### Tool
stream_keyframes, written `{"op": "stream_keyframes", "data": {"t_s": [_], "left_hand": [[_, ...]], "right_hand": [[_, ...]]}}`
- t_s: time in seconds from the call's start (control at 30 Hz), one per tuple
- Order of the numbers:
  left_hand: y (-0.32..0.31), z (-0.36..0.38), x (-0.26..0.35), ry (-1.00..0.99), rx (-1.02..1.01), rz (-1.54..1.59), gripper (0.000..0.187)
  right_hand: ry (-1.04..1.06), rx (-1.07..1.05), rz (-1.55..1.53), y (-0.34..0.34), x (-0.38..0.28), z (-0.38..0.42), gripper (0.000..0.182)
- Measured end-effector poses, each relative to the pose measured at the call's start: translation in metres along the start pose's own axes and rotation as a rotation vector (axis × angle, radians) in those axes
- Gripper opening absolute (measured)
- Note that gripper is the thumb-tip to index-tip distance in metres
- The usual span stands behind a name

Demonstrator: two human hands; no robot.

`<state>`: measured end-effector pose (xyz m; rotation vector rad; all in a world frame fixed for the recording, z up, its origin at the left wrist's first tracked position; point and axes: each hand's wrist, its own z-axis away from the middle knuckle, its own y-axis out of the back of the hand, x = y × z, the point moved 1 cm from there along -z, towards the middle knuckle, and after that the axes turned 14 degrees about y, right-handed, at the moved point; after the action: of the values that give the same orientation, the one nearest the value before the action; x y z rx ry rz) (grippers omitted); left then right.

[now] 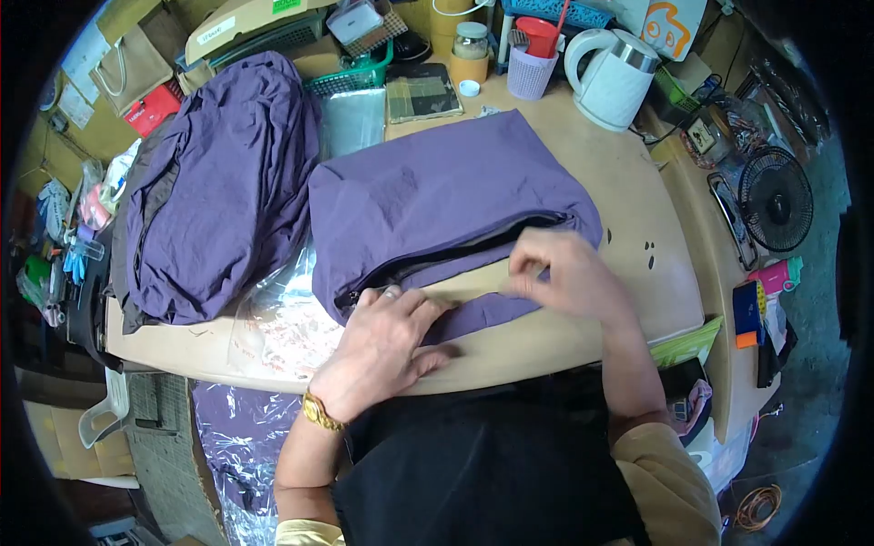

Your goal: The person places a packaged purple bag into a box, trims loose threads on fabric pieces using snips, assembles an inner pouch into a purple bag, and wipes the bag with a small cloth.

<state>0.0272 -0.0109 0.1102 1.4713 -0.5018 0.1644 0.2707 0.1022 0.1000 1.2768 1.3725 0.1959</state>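
In the head view, a purple fabric bag (437, 182) lies on the table, its long dark zipper (473, 242) gaping along the near side. My left hand (387, 337), wearing a gold watch, rests on the bag's near left corner by the zipper end. Its fingers lie over the fabric and its thumb is spread apart. A narrow purple fabric strip (482, 316) runs along the near edge between both hands. My right hand (564, 278) has curled fingers pinching at the strip's right end; the fingertips are partly hidden.
Another purple bag (228, 182) lies at the left, beside clear plastic wrapping (282, 318). A white kettle (614, 77), a white cup holder (531, 71) and a dark notebook (421, 93) stand or lie at the back. A black fan (775, 198) is at the right.
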Motion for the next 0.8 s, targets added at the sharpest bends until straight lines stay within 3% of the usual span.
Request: {"op": "stream_keyframes", "data": {"t_s": [0.07,0.1,0.13,0.2,0.23,0.27,0.3,0.33,0.4,0.5,0.6,0.73,0.8], "left_hand": [[-0.025,0.009,-0.016,-0.016,0.130,-0.223,0.036],[-0.028,0.010,-0.021,0.064,-0.034,-0.273,0.029],[-0.024,0.012,-0.024,0.064,-0.035,-0.274,0.029],[-0.013,0.017,-0.023,-0.038,-0.118,0.354,0.026],[-0.012,0.017,-0.022,-0.032,-0.043,0.540,0.028],[-0.009,0.020,-0.022,0.062,0.093,0.535,0.030],[-0.007,0.018,-0.017,0.146,0.274,0.340,0.032],[-0.005,0.016,-0.013,0.229,0.454,0.140,0.033],[-0.026,0.017,-0.033,0.335,0.441,0.019,0.034],[-0.042,0.022,-0.057,0.429,0.214,0.172,0.026],[-0.042,0.026,-0.056,0.476,0.212,0.281,0.021],[-0.054,0.023,-0.041,0.365,0.362,0.267,0.019],[-0.062,0.022,-0.034,0.392,0.360,0.359,0.018]], "right_hand": [[0.207,-0.046,0.250,-0.013,0.001,0.022,0.029],[0.101,-0.213,0.397,-0.018,0.011,0.038,0.031],[0.101,-0.212,0.396,-0.009,0.009,0.038,0.031],[-0.522,-0.442,0.045,0.012,0.006,0.036,0.033],[-0.527,-0.450,0.041,0.009,0.008,0.037,0.033],[-0.409,-0.214,0.065,0.007,0.010,0.037,0.032],[-0.288,0.022,0.091,0.004,0.012,0.037,0.031],[-0.286,0.022,0.091,-0.003,0.014,0.036,0.031],[-0.071,0.245,0.493,-0.019,0.018,0.030,0.018],[-0.176,0.236,0.489,-0.025,0.069,0.031,0.014],[-0.186,0.180,0.499,-0.024,0.052,0.026,0.014],[-0.112,0.110,-0.003,-0.070,-0.006,0.009,0.018],[-0.058,0.027,-0.035,-0.104,-0.025,0.004,0.027]]}}
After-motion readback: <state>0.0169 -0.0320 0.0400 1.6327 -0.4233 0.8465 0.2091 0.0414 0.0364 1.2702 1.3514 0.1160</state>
